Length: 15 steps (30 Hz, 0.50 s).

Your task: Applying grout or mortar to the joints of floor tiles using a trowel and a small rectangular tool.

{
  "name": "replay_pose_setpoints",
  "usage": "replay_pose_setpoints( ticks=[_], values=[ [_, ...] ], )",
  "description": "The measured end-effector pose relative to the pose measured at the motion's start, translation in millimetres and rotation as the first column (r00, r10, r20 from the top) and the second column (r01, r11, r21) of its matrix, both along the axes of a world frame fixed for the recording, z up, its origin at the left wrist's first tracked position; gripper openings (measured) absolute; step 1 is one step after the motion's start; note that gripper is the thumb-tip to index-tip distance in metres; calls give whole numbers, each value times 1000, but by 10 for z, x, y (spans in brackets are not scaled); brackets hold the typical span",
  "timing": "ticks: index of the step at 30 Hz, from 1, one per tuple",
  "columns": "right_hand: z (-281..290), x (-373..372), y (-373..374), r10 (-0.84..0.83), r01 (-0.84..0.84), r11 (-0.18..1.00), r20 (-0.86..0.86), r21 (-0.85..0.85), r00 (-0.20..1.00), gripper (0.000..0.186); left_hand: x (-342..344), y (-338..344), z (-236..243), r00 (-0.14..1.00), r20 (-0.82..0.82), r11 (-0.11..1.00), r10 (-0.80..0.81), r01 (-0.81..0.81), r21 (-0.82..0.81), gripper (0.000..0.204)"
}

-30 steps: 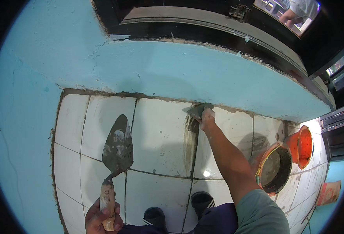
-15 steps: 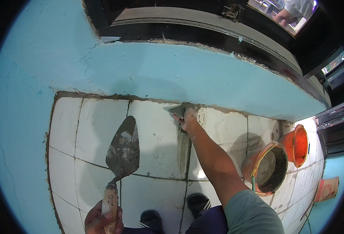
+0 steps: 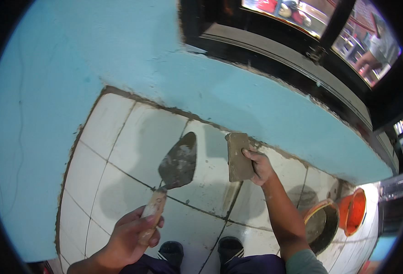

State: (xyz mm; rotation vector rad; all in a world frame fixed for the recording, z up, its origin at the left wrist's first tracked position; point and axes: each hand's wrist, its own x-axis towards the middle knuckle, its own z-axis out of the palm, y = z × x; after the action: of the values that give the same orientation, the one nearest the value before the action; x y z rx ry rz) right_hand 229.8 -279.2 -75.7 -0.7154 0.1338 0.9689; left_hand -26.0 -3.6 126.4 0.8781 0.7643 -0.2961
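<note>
My left hand (image 3: 129, 238) is closed round the wooden handle of a pointed trowel (image 3: 179, 163). Grey mortar smears its leaf-shaped blade, which points up and away over the white tiles. In my right hand (image 3: 260, 168) is a flat rectangular grey plate (image 3: 239, 159), its face coated with mortar; I cannot tell what it is made of. My thumb lies on its face, and the fingers are hidden behind. The plate stands close to the mortar-filled joint (image 3: 174, 111) where the floor meets the blue wall.
White floor tiles (image 3: 165, 219) with dark joints lie below. The light blue wall (image 3: 283, 109) rises ahead, under a dark window frame (image 3: 274, 55). An orange bucket (image 3: 322, 228) holding grey stuff and another orange bucket (image 3: 354, 212) stand at right. Outside the window a person's arm (image 3: 370, 59) shows.
My right hand has come back from the wall joint and turned the plate so its broad face shows. My left hand and the trowel now appear further right and higher as the view shifts.
</note>
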Motion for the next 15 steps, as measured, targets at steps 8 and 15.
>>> replay_pose_setpoints(
  ticks=[8,15],
  values=[
    [1271,-218,576,534,85,823,816,-562,222,35,-67,-92,-88,1000,18,998,19,-18,-62,39],
    [1245,-243,269,631,91,760,764,-644,136,34,-60,-69,-54,996,76,998,38,-34,-55,38]
  ],
)
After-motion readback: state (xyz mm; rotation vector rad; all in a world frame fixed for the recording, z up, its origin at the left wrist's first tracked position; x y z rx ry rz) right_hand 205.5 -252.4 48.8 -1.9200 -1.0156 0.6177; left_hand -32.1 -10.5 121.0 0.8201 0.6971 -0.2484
